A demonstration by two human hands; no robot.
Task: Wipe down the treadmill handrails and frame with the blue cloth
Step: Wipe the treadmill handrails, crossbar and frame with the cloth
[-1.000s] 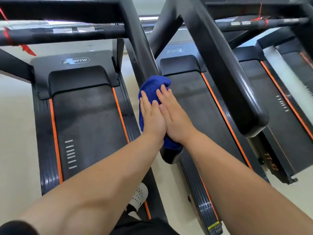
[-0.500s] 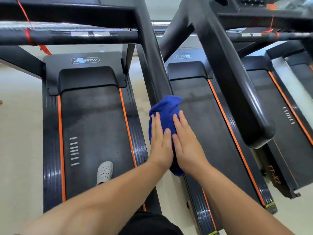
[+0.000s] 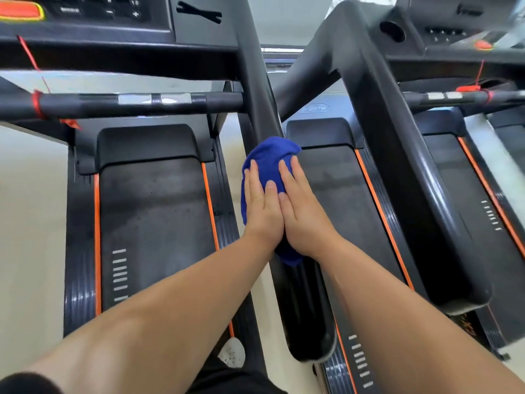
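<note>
A blue cloth [image 3: 270, 160] is wrapped over the black right handrail [image 3: 304, 308] of the treadmill I stand on. My left hand [image 3: 261, 206] and my right hand [image 3: 302, 214] lie side by side on the cloth, fingers straight, pressing it against the rail from both sides. The cloth sits about midway along the rail, which runs up to the console upright [image 3: 255, 89]. The rail's lower end shows bare below my wrists.
The treadmill belt [image 3: 153, 223] with orange trim lies at left under a crossbar [image 3: 142, 102] with red ties. A second treadmill [image 3: 341, 194] stands at right, its own thick handrail [image 3: 420, 194] close by. My white shoe [image 3: 231, 352] rests on the belt edge.
Both hands have slid the cloth up the handrail, away from its lower end, and more bare rail shows below them. The view has tilted up toward the consoles.
</note>
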